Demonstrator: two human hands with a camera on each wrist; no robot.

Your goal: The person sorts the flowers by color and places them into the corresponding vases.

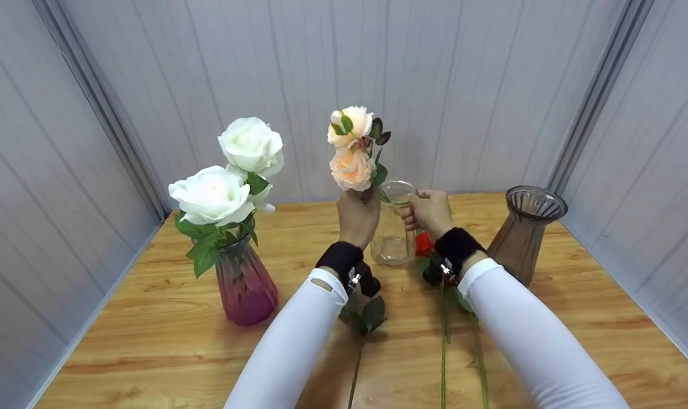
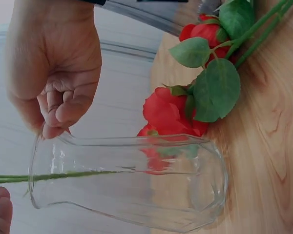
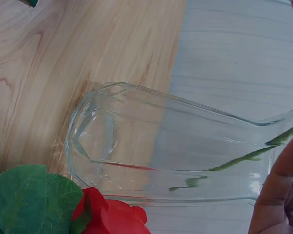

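My left hand grips the stems of peach-coloured roses just below their blooms. In the left wrist view, the green stem runs through the mouth of a clear glass vase, its end inside. That vase stands upright on the table. My right hand pinches its rim from the right, thumb and fingers at the lip. Only the left fingertips show in the left wrist view. Red roses lie beside the vase, partly hidden by my right wrist in the head view.
White roses fill a pink-tinted vase at the left. A brown glass vase stands at the right. A leafy stem lies beneath my left arm on the wooden table. Panel walls enclose the back and sides.
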